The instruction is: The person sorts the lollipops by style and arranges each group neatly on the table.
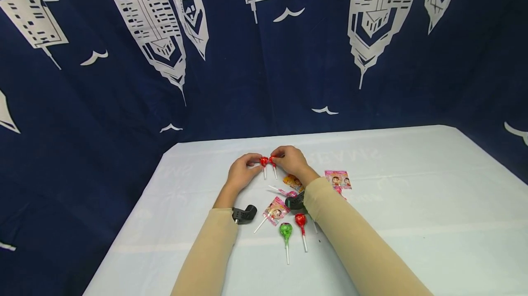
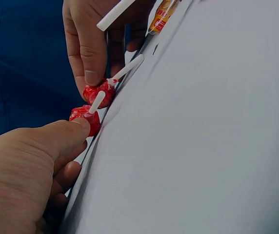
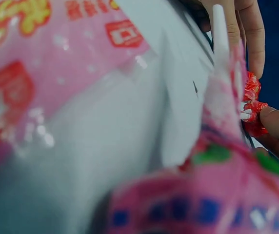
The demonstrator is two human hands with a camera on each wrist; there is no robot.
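Near the far side of the white table, my left hand (image 1: 242, 173) pinches a red-wrapped lollipop (image 1: 264, 161) between thumb and fingers, its white stick pointing down toward me. Right beside it, my right hand (image 1: 292, 161) pinches a second red lollipop (image 1: 272, 160) by its head. Seen from the left wrist, the two red heads almost meet; the left hand's thumb lies over the nearer lollipop (image 2: 93, 127), and fingertips of the right hand hold the farther lollipop (image 2: 98, 95). In the right wrist view a blurred pink-wrapped lollipop (image 3: 217, 190) looms close to the camera.
Nearer to me lie a green lollipop (image 1: 286, 229), another red lollipop (image 1: 300, 219) and a pink packet (image 1: 277, 209) with a stick. A pink lollipop (image 1: 287, 193) and an orange packet (image 1: 292, 181) sit by the right forearm. Beyond it is another pink packet (image 1: 338, 179).
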